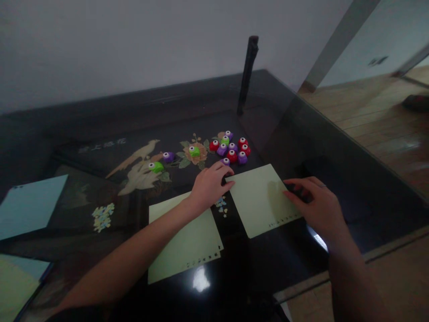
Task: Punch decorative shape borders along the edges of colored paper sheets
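Note:
My left hand is at the upper left corner of a pale yellow-green paper sheet. Its thumb and index finger are apart, with a dark gap between them and their tips touching or just over the corner. Across the sheet, my right hand has its thumb tip on the right edge, and its fingers are spread from the thumb. Small star-shaped and heart-shaped pieces lie just below my left hand. Another yellow-green sheet lies under my left forearm, with small dark marks along its lower edge.
Beyond my hands, red, purple and green eyeball-like toys cluster on the dark glossy table. A green toy lies further left. At left are a pile of pale pieces and a blue sheet. A black post stands behind.

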Action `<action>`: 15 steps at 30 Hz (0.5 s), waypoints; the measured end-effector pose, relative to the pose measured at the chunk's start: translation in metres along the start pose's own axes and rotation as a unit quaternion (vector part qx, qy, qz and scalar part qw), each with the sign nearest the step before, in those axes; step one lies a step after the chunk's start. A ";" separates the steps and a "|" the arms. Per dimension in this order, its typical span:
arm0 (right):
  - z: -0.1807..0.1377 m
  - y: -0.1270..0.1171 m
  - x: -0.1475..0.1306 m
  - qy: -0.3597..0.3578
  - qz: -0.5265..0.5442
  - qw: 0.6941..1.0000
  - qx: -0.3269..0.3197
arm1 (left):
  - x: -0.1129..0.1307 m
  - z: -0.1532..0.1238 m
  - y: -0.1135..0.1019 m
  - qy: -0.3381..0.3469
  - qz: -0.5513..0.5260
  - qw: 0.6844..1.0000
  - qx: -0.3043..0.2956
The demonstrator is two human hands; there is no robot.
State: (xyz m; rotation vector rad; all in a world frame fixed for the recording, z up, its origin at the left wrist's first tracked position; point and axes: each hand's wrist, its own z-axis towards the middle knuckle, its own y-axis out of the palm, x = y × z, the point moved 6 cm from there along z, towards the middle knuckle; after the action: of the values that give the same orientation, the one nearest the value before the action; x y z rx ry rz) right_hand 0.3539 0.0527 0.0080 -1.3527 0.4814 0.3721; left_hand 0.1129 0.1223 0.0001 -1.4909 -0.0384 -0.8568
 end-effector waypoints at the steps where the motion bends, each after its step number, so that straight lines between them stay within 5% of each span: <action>1: 0.000 -0.002 0.000 0.003 0.016 1.000 0.007 | 0.000 0.000 -0.003 0.003 -0.004 1.000 0.009; 8: -0.005 -0.015 0.003 0.063 0.095 0.991 0.073 | 0.001 -0.011 -0.056 0.065 -0.040 0.995 0.062; 15: -0.005 -0.019 -0.041 0.010 0.158 0.987 -0.022 | -0.038 -0.065 -0.119 -0.006 0.015 0.991 0.131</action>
State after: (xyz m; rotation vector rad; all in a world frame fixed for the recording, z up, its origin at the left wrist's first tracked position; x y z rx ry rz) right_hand 0.3282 0.0456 0.0451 -1.3241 0.7113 0.6325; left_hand -0.0065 0.1010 0.0718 -1.2483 -0.1331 -0.7864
